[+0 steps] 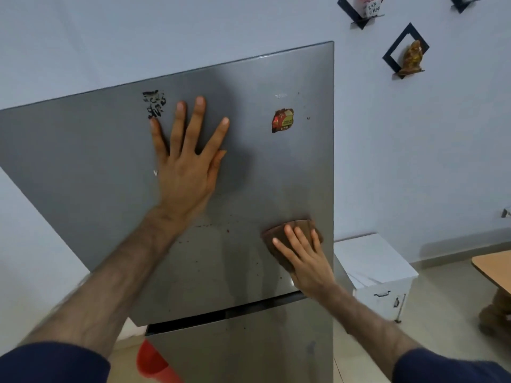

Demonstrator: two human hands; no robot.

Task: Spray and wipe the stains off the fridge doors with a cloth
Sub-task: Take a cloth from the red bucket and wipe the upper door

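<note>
The grey upper fridge door point(91, 161) fills the middle of the view, with the lower door point(249, 352) beneath a dark gap. My left hand point(185, 164) lies flat on the upper door, fingers spread and straight. My right hand point(307, 258) presses a brown cloth point(276, 236) against the door near its right edge, fingers straight over it. Small reddish stains point(215, 230) dot the door between my hands. A torn black sticker remnant point(153, 104) and a red-and-gold sticker point(282, 120) sit higher up. No spray bottle shows.
A white box point(378, 269) stands on the floor right of the fridge. A wooden table corner point(495, 269) juts in at the far right. Black diamond wall shelves hold a figurine point(412, 57). A red object point(150, 363) lies at the fridge's lower left.
</note>
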